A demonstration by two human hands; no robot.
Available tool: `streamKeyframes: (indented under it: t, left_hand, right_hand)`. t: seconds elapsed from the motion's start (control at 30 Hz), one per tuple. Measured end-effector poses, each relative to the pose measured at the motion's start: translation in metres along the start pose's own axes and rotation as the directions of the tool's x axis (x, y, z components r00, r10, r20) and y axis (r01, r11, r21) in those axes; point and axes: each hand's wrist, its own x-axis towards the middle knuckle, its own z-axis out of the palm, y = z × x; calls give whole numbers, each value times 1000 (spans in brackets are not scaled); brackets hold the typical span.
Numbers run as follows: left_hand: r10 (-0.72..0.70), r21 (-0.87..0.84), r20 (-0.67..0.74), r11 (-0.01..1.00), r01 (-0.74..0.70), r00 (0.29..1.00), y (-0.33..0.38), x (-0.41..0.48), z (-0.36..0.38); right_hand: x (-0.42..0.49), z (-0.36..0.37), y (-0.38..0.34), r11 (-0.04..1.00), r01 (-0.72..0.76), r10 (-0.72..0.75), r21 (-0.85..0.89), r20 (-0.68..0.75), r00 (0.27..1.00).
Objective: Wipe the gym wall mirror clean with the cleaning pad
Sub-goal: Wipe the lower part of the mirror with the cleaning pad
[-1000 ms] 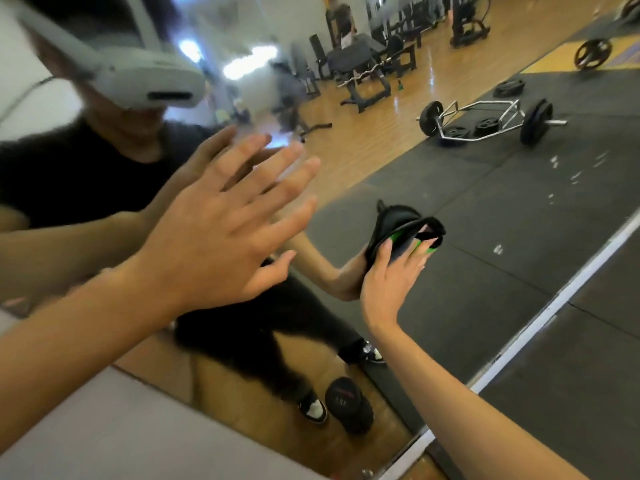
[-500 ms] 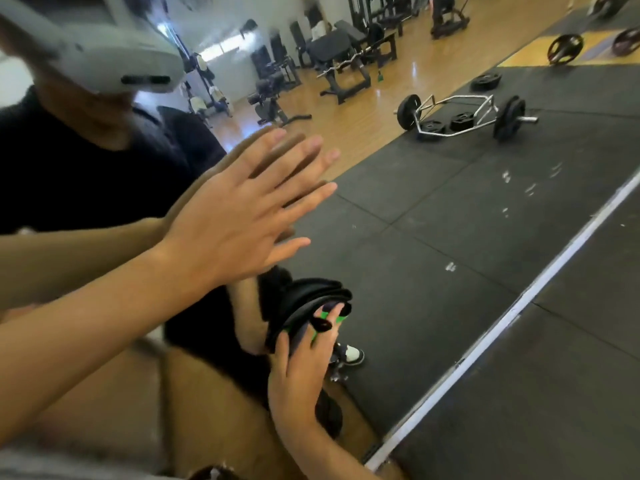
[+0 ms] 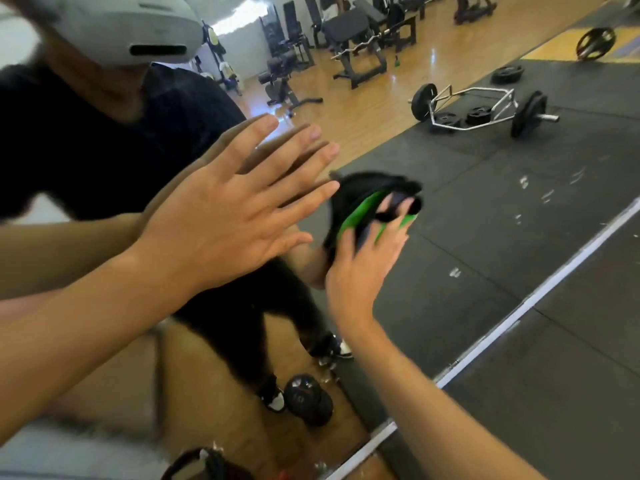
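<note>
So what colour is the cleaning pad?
Black with bright green parts, seen in the head view: cleaning pad under the right hand.

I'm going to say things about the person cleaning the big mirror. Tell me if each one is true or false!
1. The right hand presses the cleaning pad to the mirror. True.
2. The left hand holds a spray bottle. False: it holds nothing; its fingers are straight and spread, laid flat toward the glass.
3. The pad is black and green. True.
4. The pad is red and white. False: it is black with green.
5. A barbell frame shows in the mirror. True.
</note>
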Motion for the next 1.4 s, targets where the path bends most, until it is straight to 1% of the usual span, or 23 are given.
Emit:
streamKeyframes:
  t: [0.07, 0.13, 0.17, 0.23, 0.33, 0.43, 0.5, 0.57, 0.63, 0.73, 0.8, 0.83, 0.87, 0.93, 0.97, 1.0, 1.07, 1.13, 1.2, 1.23, 1.27, 1.33, 1.4]
  left_hand:
    - [0, -14, 13, 1000, 1, 1000, 0, 1, -2]
    - [1, 7, 24, 1000, -1, 1000, 0, 0, -3]
    - [5, 16, 31, 1000, -6, 999, 0, -1, -3]
    - [12, 30, 50, 999, -13, 999, 1, -2, -4]
    - [17, 22, 69, 1000, -19, 997, 1, -1, -3]
    - [25, 42, 80, 999, -28, 997, 3, -3, -3]
    - [28, 48, 72, 998, -32, 997, 3, -3, -2]
    - [26, 34, 81, 999, -28, 996, 2, -1, -2]
    - [23, 25, 89, 999, -25, 996, 1, 0, -2]
    - [23, 30, 82, 999, -26, 996, 2, -1, -2]
    - [22, 33, 75, 999, -25, 997, 1, -2, -2]
    - [19, 22, 78, 1000, -21, 997, 0, -1, -2]
    - [19, 13, 82, 1000, -20, 996, 1, -1, -3]
    - [20, 21, 80, 1000, -22, 997, 2, 0, -3]
    - [20, 35, 76, 999, -23, 997, 2, -1, -3]
    - [19, 45, 75, 999, -22, 997, 2, -1, -3]
    - [16, 47, 74, 999, -20, 997, 1, -1, -3]
    - [18, 52, 80, 998, -22, 997, 1, 0, -3]
    - [29, 60, 81, 998, -34, 996, 3, 0, -1]
    - [32, 58, 80, 998, -36, 996, 3, 0, -1]
    - [30, 55, 81, 998, -35, 996, 3, 0, 0]
    - [24, 49, 79, 998, -28, 997, 2, -2, -1]
    - [20, 46, 77, 999, -24, 997, 1, -3, -2]
  right_hand:
    - [-66, 2, 11, 986, 163, -154, -38, 167, 974]
    - [-124, -6, 29, 938, 333, -286, -92, 334, 898]
    - [-136, -10, 37, 915, 382, -312, -128, 376, 873]
    - [-122, -12, 39, 928, 347, -283, -133, 355, 891]
    - [-33, -12, 12, 978, 204, -195, -31, 189, 962]
    - [43, -19, -11, 977, 209, -204, -41, 88, 975]
    - [47, -16, -12, 978, 201, -196, -60, 72, 978]
    - [9, -8, -2, 978, 198, -191, -65, 107, 976]
    - [-54, -4, 19, 971, 229, -211, -67, 207, 955]
    - [-135, -14, 58, 918, 363, -273, -162, 407, 872]
    - [-141, -20, 75, 904, 385, -268, -183, 461, 846]
    - [-126, -20, 79, 923, 343, -238, -176, 441, 865]
    - [-104, -19, 78, 958, 250, -178, -143, 386, 905]
    - [-34, -18, 71, 999, -33, 35, -12, 205, 978]
    - [8, -20, 70, 984, -166, 159, 61, 102, 982]
    - [49, -22, 74, 954, -276, 276, 117, 19, 961]
    - [106, -28, 81, 885, -432, 448, 174, -67, 891]
    - [109, -24, 83, 876, -454, 472, 162, -91, 877]
    - [55, -6, 77, 901, -409, 423, 148, -81, 903]
    - [13, 1, 66, 899, -399, 415, 181, -54, 908]
    - [-36, 5, 52, 898, -386, 394, 209, 6, 919]
    - [-125, 5, 16, 936, -298, 267, 186, 174, 948]
    - [-160, -1, -4, 964, -247, 205, 101, 317, 926]
